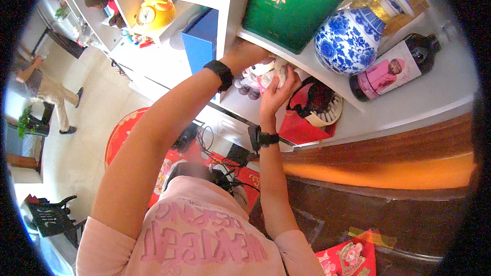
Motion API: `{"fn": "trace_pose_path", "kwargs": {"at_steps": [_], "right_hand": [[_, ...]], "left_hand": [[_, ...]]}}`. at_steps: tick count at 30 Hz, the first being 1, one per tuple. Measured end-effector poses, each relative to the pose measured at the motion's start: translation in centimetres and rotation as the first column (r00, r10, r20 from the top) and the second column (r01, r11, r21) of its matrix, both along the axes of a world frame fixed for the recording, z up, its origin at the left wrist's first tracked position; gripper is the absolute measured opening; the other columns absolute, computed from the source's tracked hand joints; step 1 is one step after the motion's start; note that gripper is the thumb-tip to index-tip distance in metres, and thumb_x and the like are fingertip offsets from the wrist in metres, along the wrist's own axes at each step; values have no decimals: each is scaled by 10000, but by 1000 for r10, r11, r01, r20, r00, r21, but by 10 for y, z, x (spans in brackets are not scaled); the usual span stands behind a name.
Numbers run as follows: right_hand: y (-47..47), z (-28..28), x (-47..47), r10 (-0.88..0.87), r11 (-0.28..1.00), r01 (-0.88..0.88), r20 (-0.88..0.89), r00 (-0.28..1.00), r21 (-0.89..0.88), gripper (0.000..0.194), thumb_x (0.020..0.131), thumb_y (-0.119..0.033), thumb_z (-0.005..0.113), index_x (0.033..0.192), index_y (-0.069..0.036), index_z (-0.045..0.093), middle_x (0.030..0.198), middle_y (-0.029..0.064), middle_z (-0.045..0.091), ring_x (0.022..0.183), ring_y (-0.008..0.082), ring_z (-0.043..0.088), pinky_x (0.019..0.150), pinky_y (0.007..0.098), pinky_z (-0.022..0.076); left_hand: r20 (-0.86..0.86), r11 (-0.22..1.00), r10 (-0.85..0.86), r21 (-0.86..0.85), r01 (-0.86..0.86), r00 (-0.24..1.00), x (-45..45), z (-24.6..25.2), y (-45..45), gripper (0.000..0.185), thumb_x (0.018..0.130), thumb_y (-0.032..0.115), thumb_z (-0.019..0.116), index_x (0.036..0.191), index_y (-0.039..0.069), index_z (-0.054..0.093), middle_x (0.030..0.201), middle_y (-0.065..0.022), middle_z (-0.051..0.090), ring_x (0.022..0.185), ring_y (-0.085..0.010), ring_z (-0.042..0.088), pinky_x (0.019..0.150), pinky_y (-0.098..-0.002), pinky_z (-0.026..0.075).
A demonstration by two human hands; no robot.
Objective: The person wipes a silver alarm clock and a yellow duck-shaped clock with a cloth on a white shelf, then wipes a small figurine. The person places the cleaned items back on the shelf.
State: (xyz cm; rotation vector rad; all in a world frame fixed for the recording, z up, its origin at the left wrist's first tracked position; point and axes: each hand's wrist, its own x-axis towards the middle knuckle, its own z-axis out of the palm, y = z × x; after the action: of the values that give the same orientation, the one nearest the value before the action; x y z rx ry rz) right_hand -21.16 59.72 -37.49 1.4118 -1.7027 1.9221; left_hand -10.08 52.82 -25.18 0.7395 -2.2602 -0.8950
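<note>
A small plush toy in white, pink and grey sits in an open compartment of the white shelf unit, under a shelf board. My right hand holds it from the right, thumb and fingers around its pale upper part. My left hand reaches in from the left, close above the toy; the board's edge and shadow hide its fingers, so its grip cannot be made out. Right of the toy, a red box and a cream-coloured round item with comb-like teeth share the compartment.
Overhead on the board stand a green tea box, a blue-and-white porcelain vase and a dark bottle with a pink label. A blue folder and a yellow clock are leftward. Another person stands far left.
</note>
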Motion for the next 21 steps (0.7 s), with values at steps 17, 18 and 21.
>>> {"fn": "trace_pose_path", "kwargs": {"at_steps": [17,18,21], "right_hand": [[-12,-60,6,-115,972,89,108,988,218,355,795,42,520,1136,51,420,1145,278,386,1095,454,389,930,522,323],[-14,-64,10,-133,976,111,111,985,187,356,789,51,520,1130,49,417,1142,277,389,1090,451,389,932,529,316],[-16,-75,18,-174,978,161,90,981,133,355,775,65,527,1106,39,404,1136,275,394,1082,440,388,928,546,300]], "left_hand": [[148,986,44,-165,-19,988,-4,-4,-3,290,828,269,625,1030,62,625,903,-87,629,827,-208,583,746,-314,465],[168,988,45,-150,-20,985,-3,0,-1,286,827,266,625,1029,64,626,904,-88,628,828,-211,582,745,-316,464],[218,992,61,-121,-35,974,-2,7,1,275,825,258,624,1027,71,628,907,-89,625,828,-218,580,742,-323,462]]}}
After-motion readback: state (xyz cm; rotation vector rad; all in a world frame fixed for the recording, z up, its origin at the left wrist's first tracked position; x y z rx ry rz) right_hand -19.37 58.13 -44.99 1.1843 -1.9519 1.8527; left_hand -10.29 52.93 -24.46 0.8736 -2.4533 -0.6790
